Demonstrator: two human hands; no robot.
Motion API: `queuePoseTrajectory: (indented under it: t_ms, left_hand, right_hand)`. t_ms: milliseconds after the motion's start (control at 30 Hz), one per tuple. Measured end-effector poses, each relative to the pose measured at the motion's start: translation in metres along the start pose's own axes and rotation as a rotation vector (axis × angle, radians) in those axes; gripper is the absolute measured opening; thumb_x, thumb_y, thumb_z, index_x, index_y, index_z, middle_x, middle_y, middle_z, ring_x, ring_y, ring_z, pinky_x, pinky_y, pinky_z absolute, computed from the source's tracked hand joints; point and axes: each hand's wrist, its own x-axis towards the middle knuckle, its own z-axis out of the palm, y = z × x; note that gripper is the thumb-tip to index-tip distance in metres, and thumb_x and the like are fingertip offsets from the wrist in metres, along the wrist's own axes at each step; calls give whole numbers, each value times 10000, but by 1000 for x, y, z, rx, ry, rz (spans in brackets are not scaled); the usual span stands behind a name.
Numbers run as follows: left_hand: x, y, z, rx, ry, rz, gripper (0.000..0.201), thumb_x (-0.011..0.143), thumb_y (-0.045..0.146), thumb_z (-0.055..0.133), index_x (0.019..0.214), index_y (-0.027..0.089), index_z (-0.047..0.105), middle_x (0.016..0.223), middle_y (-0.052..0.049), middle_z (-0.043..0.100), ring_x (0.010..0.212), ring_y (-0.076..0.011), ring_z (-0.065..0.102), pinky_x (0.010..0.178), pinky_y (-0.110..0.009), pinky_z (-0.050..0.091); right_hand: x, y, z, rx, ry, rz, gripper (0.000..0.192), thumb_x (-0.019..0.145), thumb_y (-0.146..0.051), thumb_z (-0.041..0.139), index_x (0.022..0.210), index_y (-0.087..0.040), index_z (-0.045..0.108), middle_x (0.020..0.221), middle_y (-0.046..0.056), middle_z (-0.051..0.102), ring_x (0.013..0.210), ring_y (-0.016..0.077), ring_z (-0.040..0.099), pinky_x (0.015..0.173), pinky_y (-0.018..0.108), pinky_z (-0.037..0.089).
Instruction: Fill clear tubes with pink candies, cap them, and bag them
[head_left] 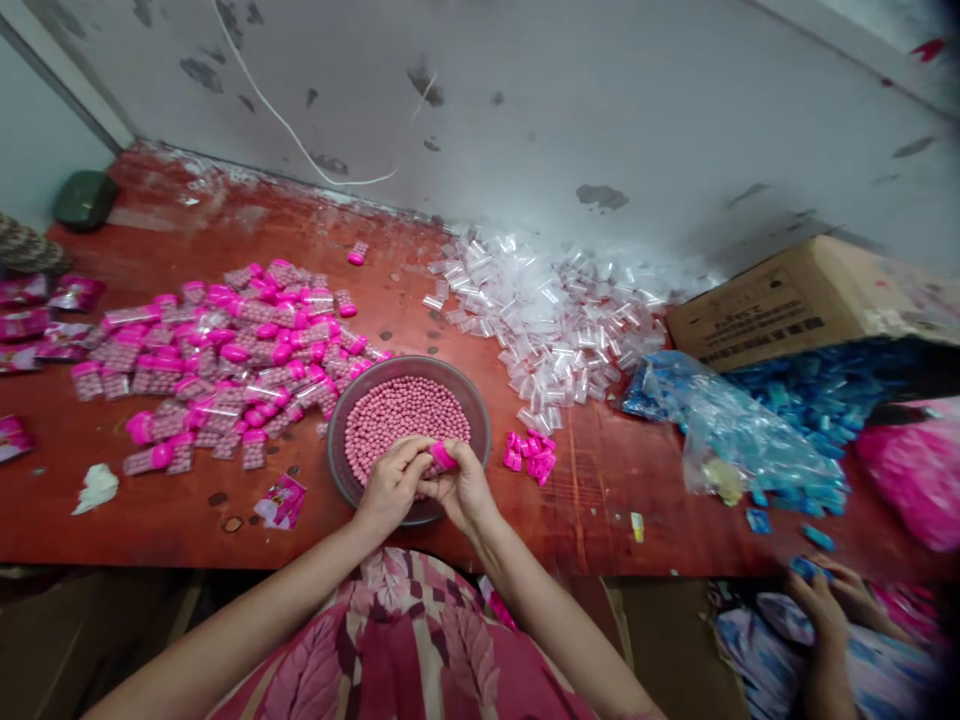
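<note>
Pink cap [442, 456] pinched between fingers of left hand [391, 487] and right hand [463, 487], over bowl [480, 415] of pink beads [401, 415]

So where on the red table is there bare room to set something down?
Bare table lies along the wall behind the pile of filled pink tubes, and at the front edge between the small pink caps and the blue bag. It is crowded around the bowl, where both hands meet, and in the clear tubes.

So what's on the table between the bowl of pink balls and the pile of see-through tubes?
In the head view, a small heap of pink caps lies between the bowl and the clear tubes, on red tabletop.
</note>
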Motion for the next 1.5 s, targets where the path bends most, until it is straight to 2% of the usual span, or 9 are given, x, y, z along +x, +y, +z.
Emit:
queuePoseTrajectory:
  t_ms: [200, 300, 400, 500, 667, 933, 1167, 1367, 1500]
  left_hand:
    - [22, -12, -35, -15, 150, -135, 274, 774, 336, 518, 990, 194, 609, 1011, -33, 632, 934, -198, 568, 861, -330, 434]
    - [42, -14, -84, 113, 549, -149, 372, 762, 384, 542, 1095, 219, 564, 1076, -1, 617, 963, -193, 565, 889, -370, 426]
    - [54, -15, -121, 234, 809, -16, 468, 760, 368, 556, 1200, 237, 465, 1212, 15, 534, 1087, -173, 495, 946, -368, 375]
    - [51, -14, -119, 280, 743, -31, 441, 759, 358, 560, 1177, 239, 487, 1200, 13, 543, 1092, -164, 492, 942, -351, 384]
    - [37, -18, -64, 123, 328, -186, 343, 786, 359, 506, 1068, 180, 582, 1098, -40, 607, 1026, -188, 538, 947, -356, 375]
    - [22, -34, 4, -159, -90, -301, 385, 758, 338, 526, 1096, 159, 562, 1121, -99, 592, 1040, -215, 535, 920, -393, 393]
    - [12, -24, 27, -317, -79, -270, 420, 765, 346, 517, 1151, 180, 527, 1157, -75, 566, 943, -190, 579, 828, -347, 470]
    - [-7, -35, -8, -319, -32, -351, 344, 719, 378, 568, 958, 142, 640, 906, -54, 665, 777, -183, 619, 739, -336, 511]
    - [-24, -54, -39, -173, 109, -376, 375, 700, 387, 587, 986, 149, 632, 935, -73, 662, 774, -187, 620, 721, -326, 510]
  right_hand:
    - [25, -19, -21, -492, -183, -12, 470, 824, -559, 284, 1024, -192, 499, 779, 35, 597, 668, 132, 582, 611, 309, 512]
    - [46, -58, -64, -1366, 237, -351, 387, 886, -417, 237, 1136, -209, 446, 957, 52, 595, 816, 125, 572, 701, 273, 480]
    - [67, -97, -116, -1637, 468, -350, 274, 844, -259, 387, 1021, -123, 547, 1065, 143, 544, 1023, 218, 479, 876, 373, 368]
    - [84, -117, -155, -1799, 579, -302, 239, 804, -123, 384, 920, -75, 587, 1055, 214, 516, 1057, 286, 431, 886, 434, 303]
    - [96, -119, -177, -1954, 595, -277, 206, 774, -88, 405, 868, -67, 588, 1027, 231, 521, 1047, 302, 414, 870, 430, 280]
    - [79, -120, -156, -1788, 549, -503, 431, 779, -356, 470, 1116, -89, 445, 881, 95, 567, 804, 202, 521, 737, 326, 402]
    - [30, -49, -87, -860, -57, -451, 238, 765, -395, 532, 850, -173, 545, 660, -15, 562, 570, 118, 526, 576, 243, 437]
    - [22, -14, -54, -1482, -333, -508, 225, 828, -329, 489, 1006, -213, 564, 921, 16, 619, 845, 131, 557, 758, 237, 422]
    - [56, -17, -50, -1950, -268, -471, 215, 840, -160, 425, 1014, -152, 551, 1006, 116, 581, 984, 195, 487, 835, 309, 383]
